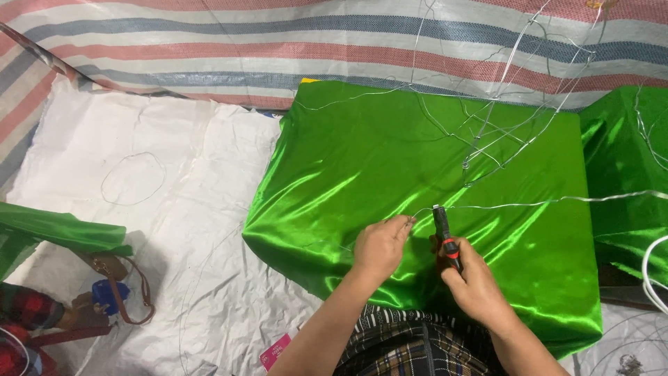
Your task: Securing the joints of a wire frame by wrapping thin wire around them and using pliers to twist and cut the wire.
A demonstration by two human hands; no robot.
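Observation:
My left hand [381, 247] pinches the end of a thin silver wire [515, 204] between fingertips, over shiny green satin cloth [390, 153] draped on a block. My right hand [474, 282] grips pliers with red and black handles [445, 237], jaws pointing up to the wire just right of my left fingers. The wire runs right across the cloth toward a tangle of bent wire [501, 118] standing above the cloth's far side.
A white woven sheet [174, 209] covers the floor at left, with a wire loop [132, 177] lying on it. A brown strap bag [115, 278] and more green cloth [49, 230] lie at the left edge. A striped tarp [278, 49] hangs behind. A second green-covered block [626, 160] stands at right.

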